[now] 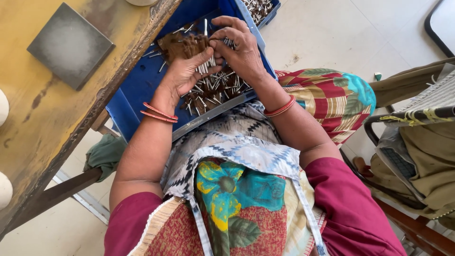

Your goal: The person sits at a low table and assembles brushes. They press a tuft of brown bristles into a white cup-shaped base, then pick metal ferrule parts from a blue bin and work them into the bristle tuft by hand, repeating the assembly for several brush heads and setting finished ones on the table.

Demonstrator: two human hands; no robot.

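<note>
A blue plastic crate [137,90] rests on my lap, holding several small brown pieces with thin silver metal pins [215,92]. My left hand [187,71] lies palm up over the crate and grips a bundle of these pins [204,67] between thumb and fingers. My right hand [241,47] is bent over it from the right, fingertips pinching the pins at the top of the bundle. Both wrists wear red bangles.
A worn yellow wooden table [52,123] stands at the left, with a dark grey square slab [71,45] on it. A second blue crate of pins [263,9] sits beyond. A chair draped with olive cloth [422,156] is at the right.
</note>
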